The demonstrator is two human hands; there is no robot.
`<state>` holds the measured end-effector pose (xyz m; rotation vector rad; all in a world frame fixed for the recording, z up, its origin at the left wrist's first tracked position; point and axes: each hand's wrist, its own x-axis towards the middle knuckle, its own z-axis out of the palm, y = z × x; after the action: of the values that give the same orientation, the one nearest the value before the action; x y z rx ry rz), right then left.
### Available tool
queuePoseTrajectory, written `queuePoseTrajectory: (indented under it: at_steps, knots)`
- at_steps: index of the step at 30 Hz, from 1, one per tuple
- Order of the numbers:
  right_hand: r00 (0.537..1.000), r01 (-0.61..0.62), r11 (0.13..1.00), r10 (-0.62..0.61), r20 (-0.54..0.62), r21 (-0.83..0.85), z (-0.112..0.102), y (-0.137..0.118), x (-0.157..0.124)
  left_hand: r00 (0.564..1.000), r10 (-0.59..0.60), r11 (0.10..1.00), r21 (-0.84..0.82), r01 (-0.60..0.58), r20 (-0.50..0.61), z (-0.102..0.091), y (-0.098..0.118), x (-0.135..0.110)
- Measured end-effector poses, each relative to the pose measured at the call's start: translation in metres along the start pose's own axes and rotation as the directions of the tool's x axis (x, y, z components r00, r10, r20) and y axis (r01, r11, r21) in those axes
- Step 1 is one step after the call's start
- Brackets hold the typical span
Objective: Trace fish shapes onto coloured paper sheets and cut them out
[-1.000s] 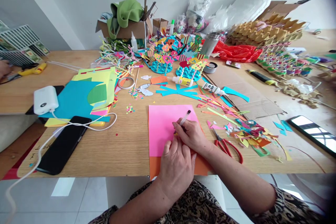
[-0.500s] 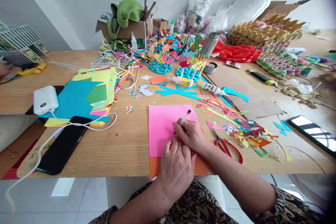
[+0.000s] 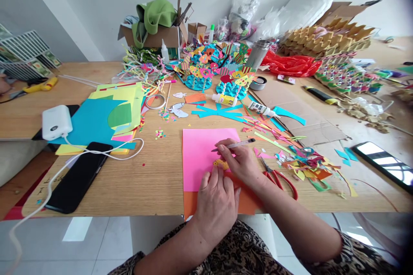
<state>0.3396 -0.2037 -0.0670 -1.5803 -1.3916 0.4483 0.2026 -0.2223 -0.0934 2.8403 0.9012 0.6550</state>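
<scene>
Wooden bench (image 3: 155,180), crowded with craft litter. Pink sheet (image 3: 196,154) lies flat near the bench's front edge, straight ahead of the person. Orange sheet (image 3: 193,204) sticks out from under the pink sheet's near edge. Black phone (image 3: 77,176) lies flat, well left of the pink sheet. Left hand (image 3: 216,204) rests palm-down across the pink sheet's near right corner. Its fingers are flat and close together, gripping nothing, tips touching the cutout. Right hand (image 3: 240,163) sits over the pink sheet's right edge, fingers pinched round the pen. Red scissors (image 3: 280,180) lie just right of the pink sheet, among paper scraps. Pen (image 3: 234,145) is held nearly level, tip pointing left over the pink sheet (can't tell if it touches). Small yellow-orange cutout (image 3: 221,164) lies on the pink sheet, between both hands.
</scene>
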Motion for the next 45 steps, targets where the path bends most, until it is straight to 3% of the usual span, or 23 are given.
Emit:
queuePoseTrajectory:
  at_steps: [4,9,15,22,27,31,38,45]
  knots:
    - [0.999,-0.007,1.000,0.006,0.042,0.026,-0.018,-0.002,-0.003,1.000,0.017,1.000,0.013,-0.017,-0.002,-0.001,-0.001,0.001]
    - [0.990,0.094,0.962,-0.064,0.125,-0.257,-0.035,0.002,-0.019,0.998,0.006,1.000,-0.004,-0.006,0.055,-0.006,-0.001,0.006]
    - [0.985,0.129,0.893,-0.063,0.163,-0.431,-0.030,0.007,-0.035,0.983,0.028,0.999,-0.024,-0.024,0.183,-0.021,-0.003,0.016]
    - [0.987,0.117,0.892,-0.057,0.148,-0.437,-0.031,0.009,-0.037,0.920,0.158,0.987,-0.063,-0.145,0.360,-0.048,-0.022,0.045]
    - [0.985,0.119,0.896,-0.053,0.162,-0.429,-0.033,0.010,-0.037,0.862,0.257,0.965,-0.169,-0.202,0.437,-0.057,-0.044,0.064]
    - [0.983,0.116,0.895,-0.040,0.181,-0.432,-0.034,0.012,-0.036,0.812,0.265,0.954,-0.265,-0.142,0.520,-0.051,-0.061,0.079]
    - [0.981,0.125,0.886,-0.042,0.191,-0.446,-0.034,0.014,-0.035,0.806,0.273,0.892,-0.452,-0.009,0.524,-0.026,-0.076,0.107]
    - [0.979,0.126,0.883,-0.037,0.200,-0.452,-0.035,0.011,-0.036,0.747,0.395,0.838,-0.543,-0.054,0.535,-0.011,-0.075,0.122]
